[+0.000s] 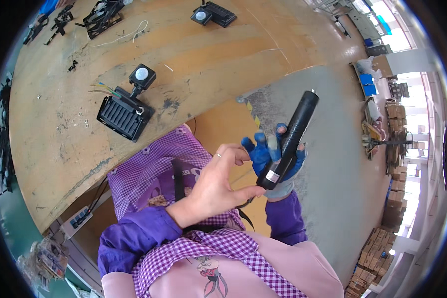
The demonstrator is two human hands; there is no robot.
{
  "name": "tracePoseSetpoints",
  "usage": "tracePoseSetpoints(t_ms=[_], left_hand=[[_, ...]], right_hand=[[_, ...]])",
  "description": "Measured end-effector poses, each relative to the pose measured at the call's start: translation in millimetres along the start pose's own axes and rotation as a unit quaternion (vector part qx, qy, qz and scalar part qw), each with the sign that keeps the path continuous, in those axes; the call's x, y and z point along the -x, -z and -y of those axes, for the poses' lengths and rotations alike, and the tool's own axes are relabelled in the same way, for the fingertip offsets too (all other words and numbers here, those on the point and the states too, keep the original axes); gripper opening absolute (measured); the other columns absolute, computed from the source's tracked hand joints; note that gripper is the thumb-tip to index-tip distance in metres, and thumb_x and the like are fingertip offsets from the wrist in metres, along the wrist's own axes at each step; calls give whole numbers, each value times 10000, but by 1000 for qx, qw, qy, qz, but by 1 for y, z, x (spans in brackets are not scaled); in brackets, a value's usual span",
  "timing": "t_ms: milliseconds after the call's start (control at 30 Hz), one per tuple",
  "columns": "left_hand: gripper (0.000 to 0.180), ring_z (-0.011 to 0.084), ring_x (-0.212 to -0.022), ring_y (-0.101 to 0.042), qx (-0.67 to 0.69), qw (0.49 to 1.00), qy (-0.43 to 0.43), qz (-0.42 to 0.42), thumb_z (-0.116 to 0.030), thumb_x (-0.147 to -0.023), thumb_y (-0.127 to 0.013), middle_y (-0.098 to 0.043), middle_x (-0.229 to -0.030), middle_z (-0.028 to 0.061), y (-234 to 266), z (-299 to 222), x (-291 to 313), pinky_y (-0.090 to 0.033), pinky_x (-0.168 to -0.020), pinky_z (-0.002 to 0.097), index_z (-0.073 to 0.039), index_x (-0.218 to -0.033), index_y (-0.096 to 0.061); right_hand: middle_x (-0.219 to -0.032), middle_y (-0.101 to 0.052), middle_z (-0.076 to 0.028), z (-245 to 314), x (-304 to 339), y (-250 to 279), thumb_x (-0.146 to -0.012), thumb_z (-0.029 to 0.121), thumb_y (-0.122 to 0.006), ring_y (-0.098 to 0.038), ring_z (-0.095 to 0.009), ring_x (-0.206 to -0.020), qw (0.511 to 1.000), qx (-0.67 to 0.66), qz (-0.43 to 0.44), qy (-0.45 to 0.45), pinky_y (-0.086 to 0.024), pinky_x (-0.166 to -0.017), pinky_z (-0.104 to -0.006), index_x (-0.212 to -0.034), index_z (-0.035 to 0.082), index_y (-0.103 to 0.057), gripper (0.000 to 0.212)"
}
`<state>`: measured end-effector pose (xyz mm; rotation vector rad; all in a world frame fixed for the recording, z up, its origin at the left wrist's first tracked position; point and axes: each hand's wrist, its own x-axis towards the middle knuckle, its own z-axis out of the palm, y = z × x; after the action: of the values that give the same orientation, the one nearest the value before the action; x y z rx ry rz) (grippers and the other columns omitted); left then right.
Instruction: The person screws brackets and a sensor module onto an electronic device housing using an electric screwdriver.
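We are in a factory assembly hall, at a hand-assembly station. Across the upper left of the frame runs a worn plywood workbench [193,59], scuffed and stained, carrying black floodlight housings [125,113] with motion sensor heads, one trailing loose coloured wires [104,89]. More black metal brackets [102,16] lie at the top left. A power strip [79,217] hangs under the bench edge at lower left. On the right, a bare grey concrete floor [342,184] stretches off toward stacked cardboard cartons [377,248] and bright windows [382,12] at the upper right.
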<state>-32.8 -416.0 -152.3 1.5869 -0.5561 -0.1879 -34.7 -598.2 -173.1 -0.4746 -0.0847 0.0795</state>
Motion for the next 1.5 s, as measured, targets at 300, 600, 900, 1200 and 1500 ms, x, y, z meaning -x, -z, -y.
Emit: tracePoseSetpoints(t_ms=[300,600,900,1200,1500], left_hand=[[620,251,-924,-624,7,999,30,19,-101,-729,-798,-566,-1065,134,-33,-10,4,-539,-801,344,1,-1267,-507],[559,196,-822,-587,38,999,13,-22,-90,-701,-821,-552,-979,102,-27,-3,5,-502,-729,302,-5,-1188,-560],[469,182,-746,-576,62,997,-15,-40,-127,-743,-818,-530,-899,73,-25,13,14,-494,-645,286,-27,-1105,-536],[547,125,-702,-555,93,993,47,-64,-125,-710,-845,-532,-868,55,-12,14,15,-492,-640,265,-15,-1166,-563],[574,158,-743,-585,121,986,93,-65,-179,-686,-873,-563,-884,84,-1,14,18,-511,-675,291,-11,-1144,-569]], right_hand=[[-768,-630,-48,-6,-8,15,-898,446,-565,-448,-320,-1291,984,-67,127,101,-118,-1138,-592,-1263,139,-499,481],[-748,-634,-36,-18,-14,9,-913,441,-550,-522,-301,-1185,986,-117,107,60,-127,-1141,-573,-1288,147,-483,482],[-652,-490,-30,-23,-14,4,-922,379,-510,-441,-202,-712,994,-103,27,-1,-259,-1068,-593,-1316,101,-444,486],[-828,-648,-104,-29,-22,3,-942,398,-485,-599,-333,-1105,993,-102,51,-24,-187,-1125,-627,-1389,109,-378,543],[-707,-519,-50,-30,-25,-11,-938,456,-496,-584,-214,-724,997,10,-42,-61,-423,-944,-528,-1324,57,-408,561]])
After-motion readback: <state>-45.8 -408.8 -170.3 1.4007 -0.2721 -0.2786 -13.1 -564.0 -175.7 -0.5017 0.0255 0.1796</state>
